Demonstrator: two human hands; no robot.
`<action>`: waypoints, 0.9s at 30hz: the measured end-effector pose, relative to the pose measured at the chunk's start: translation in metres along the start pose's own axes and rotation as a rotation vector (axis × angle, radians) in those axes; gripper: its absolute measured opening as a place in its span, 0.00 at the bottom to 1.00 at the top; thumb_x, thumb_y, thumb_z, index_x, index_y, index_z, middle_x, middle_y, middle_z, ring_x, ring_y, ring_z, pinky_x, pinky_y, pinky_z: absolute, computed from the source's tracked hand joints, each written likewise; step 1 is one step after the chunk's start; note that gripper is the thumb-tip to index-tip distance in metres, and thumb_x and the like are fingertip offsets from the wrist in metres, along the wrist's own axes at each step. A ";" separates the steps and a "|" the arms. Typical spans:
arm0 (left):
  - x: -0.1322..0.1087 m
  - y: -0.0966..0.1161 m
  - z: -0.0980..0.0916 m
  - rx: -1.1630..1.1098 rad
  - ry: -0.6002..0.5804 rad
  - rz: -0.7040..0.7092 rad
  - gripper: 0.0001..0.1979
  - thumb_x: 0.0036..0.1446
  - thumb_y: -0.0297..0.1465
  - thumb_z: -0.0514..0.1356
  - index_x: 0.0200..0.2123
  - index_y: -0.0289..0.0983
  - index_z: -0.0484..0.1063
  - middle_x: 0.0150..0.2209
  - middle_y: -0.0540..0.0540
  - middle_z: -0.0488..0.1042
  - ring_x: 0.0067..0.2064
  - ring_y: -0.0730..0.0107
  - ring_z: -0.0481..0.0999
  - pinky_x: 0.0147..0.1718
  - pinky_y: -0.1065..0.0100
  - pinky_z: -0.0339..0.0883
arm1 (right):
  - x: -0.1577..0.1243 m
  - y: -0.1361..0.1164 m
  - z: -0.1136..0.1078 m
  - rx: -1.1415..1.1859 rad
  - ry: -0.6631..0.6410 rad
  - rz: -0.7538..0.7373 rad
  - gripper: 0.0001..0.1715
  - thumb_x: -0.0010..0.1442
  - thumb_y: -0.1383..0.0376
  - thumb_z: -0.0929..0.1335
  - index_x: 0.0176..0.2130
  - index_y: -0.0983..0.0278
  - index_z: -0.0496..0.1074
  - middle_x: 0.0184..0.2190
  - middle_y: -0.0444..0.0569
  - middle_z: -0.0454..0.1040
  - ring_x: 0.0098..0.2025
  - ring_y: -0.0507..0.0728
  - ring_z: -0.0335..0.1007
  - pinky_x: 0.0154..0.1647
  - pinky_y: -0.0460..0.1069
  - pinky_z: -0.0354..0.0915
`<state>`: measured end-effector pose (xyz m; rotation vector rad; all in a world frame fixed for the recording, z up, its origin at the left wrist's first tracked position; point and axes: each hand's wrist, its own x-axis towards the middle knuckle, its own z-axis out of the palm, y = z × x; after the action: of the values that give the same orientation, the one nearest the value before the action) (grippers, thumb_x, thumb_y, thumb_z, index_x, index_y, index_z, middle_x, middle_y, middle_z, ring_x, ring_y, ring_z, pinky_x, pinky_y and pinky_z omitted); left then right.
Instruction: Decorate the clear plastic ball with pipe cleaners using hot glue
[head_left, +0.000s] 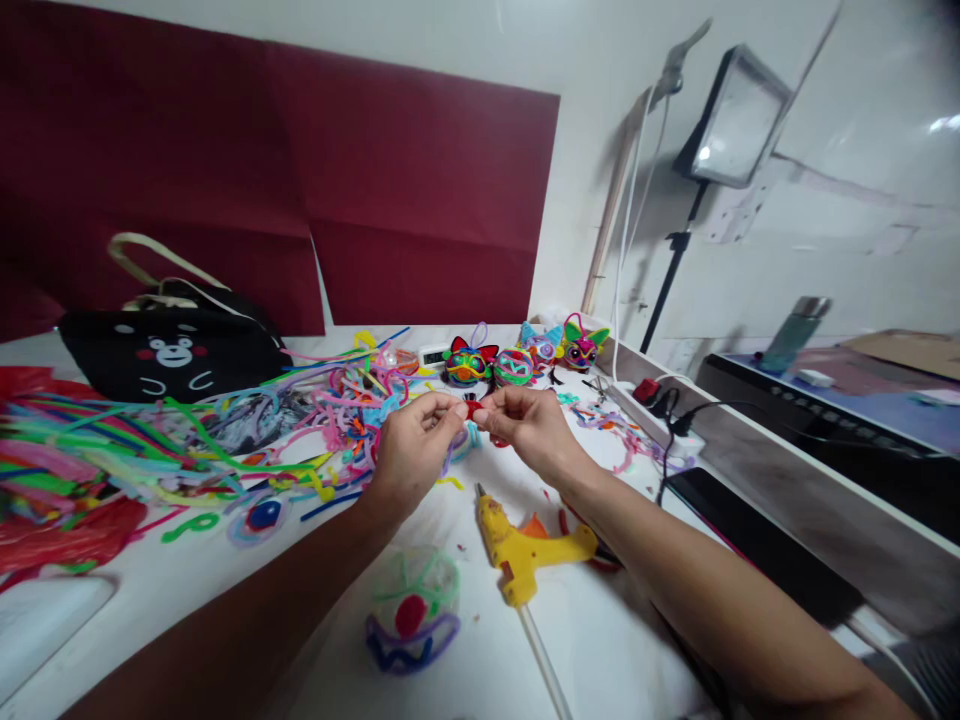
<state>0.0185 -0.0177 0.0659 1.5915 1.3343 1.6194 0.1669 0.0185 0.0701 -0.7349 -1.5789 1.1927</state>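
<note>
My left hand (417,443) and my right hand (534,428) meet over the middle of the table, both pinching a small red piece of pipe cleaner (472,409) at their fingertips. Its exact shape is partly hidden by the fingers. Below my hands lies a yellow glue gun (534,552), its nozzle pointing away from me and a clear glue stick sticking out of its back. Left of it sits a clear ball (414,610) with green strands, a red round nose and a purple and blue mouth. More coloured loops lie just behind my fingers.
Several decorated balls (466,366) stand at the back. Loose pipe cleaners (225,440) cover the left side, near a black bag (172,350). On the right are a power strip (660,415), cables, a black phone-like slab (765,545) and a lamp (739,120) on a stand.
</note>
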 end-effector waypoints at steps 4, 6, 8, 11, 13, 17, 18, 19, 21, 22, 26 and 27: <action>0.002 0.003 -0.001 -0.107 -0.018 -0.089 0.10 0.50 0.36 0.63 0.28 0.34 0.74 0.23 0.51 0.72 0.26 0.74 0.69 0.27 0.73 0.62 | 0.001 -0.005 -0.001 0.055 -0.038 0.037 0.19 0.45 0.53 0.75 0.27 0.67 0.73 0.20 0.41 0.68 0.22 0.48 0.58 0.24 0.46 0.55; 0.002 0.004 -0.001 -0.125 -0.021 -0.116 0.11 0.50 0.36 0.63 0.28 0.33 0.74 0.22 0.51 0.71 0.25 0.75 0.67 0.26 0.74 0.61 | 0.001 -0.007 -0.002 0.067 -0.044 0.051 0.18 0.46 0.55 0.75 0.28 0.67 0.73 0.21 0.42 0.70 0.22 0.48 0.59 0.24 0.46 0.55; 0.003 0.004 -0.002 -0.125 -0.031 -0.143 0.11 0.51 0.37 0.62 0.27 0.33 0.74 0.23 0.50 0.71 0.24 0.76 0.66 0.24 0.74 0.59 | 0.001 -0.007 -0.003 0.083 -0.043 0.068 0.17 0.47 0.56 0.75 0.28 0.67 0.74 0.21 0.42 0.71 0.22 0.48 0.59 0.24 0.46 0.55; 0.004 0.001 -0.007 -0.109 -0.057 -0.141 0.11 0.54 0.36 0.58 0.30 0.33 0.74 0.23 0.49 0.72 0.22 0.77 0.63 0.20 0.74 0.56 | 0.002 -0.006 -0.004 0.118 -0.039 0.101 0.15 0.46 0.57 0.75 0.28 0.67 0.74 0.21 0.42 0.71 0.20 0.47 0.59 0.23 0.45 0.55; 0.005 0.000 -0.011 -0.087 -0.090 -0.093 0.12 0.55 0.34 0.56 0.38 0.33 0.74 0.24 0.50 0.71 0.22 0.77 0.64 0.20 0.74 0.57 | 0.003 -0.005 -0.005 0.148 -0.035 0.127 0.14 0.45 0.59 0.74 0.28 0.67 0.74 0.21 0.42 0.72 0.20 0.47 0.59 0.22 0.45 0.55; 0.004 -0.004 -0.019 0.194 -0.119 0.185 0.19 0.54 0.27 0.57 0.50 0.35 0.71 0.33 0.48 0.74 0.26 0.75 0.70 0.26 0.72 0.64 | 0.003 -0.008 -0.006 0.209 -0.037 0.186 0.11 0.43 0.62 0.74 0.26 0.67 0.74 0.19 0.41 0.72 0.19 0.46 0.61 0.21 0.44 0.55; 0.003 -0.004 -0.022 0.306 -0.105 0.305 0.18 0.54 0.26 0.58 0.50 0.36 0.72 0.36 0.47 0.75 0.27 0.74 0.72 0.28 0.72 0.66 | 0.002 -0.009 -0.005 0.218 -0.051 0.207 0.10 0.43 0.63 0.75 0.25 0.67 0.74 0.19 0.41 0.72 0.19 0.46 0.61 0.21 0.43 0.55; 0.002 -0.005 -0.024 0.408 -0.089 0.432 0.17 0.55 0.25 0.58 0.49 0.36 0.73 0.38 0.46 0.76 0.29 0.73 0.73 0.32 0.71 0.68 | 0.002 -0.010 -0.005 0.224 -0.071 0.232 0.10 0.43 0.63 0.75 0.25 0.67 0.74 0.19 0.41 0.72 0.19 0.46 0.62 0.21 0.43 0.56; -0.001 -0.006 -0.028 0.539 -0.067 0.655 0.12 0.57 0.24 0.58 0.44 0.35 0.76 0.40 0.44 0.77 0.36 0.70 0.76 0.39 0.69 0.69 | 0.001 -0.010 -0.004 0.231 -0.120 0.283 0.10 0.43 0.63 0.75 0.25 0.67 0.74 0.19 0.42 0.72 0.19 0.46 0.61 0.20 0.42 0.56; -0.002 -0.006 -0.029 0.565 -0.059 0.734 0.11 0.58 0.23 0.57 0.43 0.35 0.76 0.40 0.43 0.77 0.39 0.69 0.77 0.42 0.70 0.69 | 0.000 -0.011 -0.004 0.232 -0.145 0.306 0.10 0.43 0.63 0.75 0.24 0.67 0.74 0.19 0.42 0.72 0.18 0.46 0.61 0.20 0.42 0.56; -0.007 -0.003 -0.034 0.566 -0.019 0.802 0.09 0.59 0.23 0.57 0.38 0.33 0.78 0.37 0.43 0.79 0.39 0.70 0.78 0.41 0.73 0.68 | -0.002 -0.010 -0.001 0.224 -0.211 0.336 0.11 0.44 0.62 0.74 0.24 0.68 0.73 0.19 0.44 0.73 0.18 0.46 0.61 0.19 0.43 0.56; -0.008 -0.002 -0.035 0.548 -0.010 0.754 0.08 0.59 0.23 0.58 0.37 0.34 0.78 0.36 0.44 0.79 0.37 0.71 0.77 0.40 0.73 0.68 | -0.002 -0.010 -0.001 0.218 -0.217 0.333 0.11 0.44 0.62 0.74 0.24 0.68 0.73 0.20 0.45 0.74 0.18 0.46 0.61 0.19 0.43 0.56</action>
<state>-0.0135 -0.0341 0.0660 2.6701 1.3224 1.7005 0.1694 0.0132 0.0789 -0.7633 -1.5038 1.7083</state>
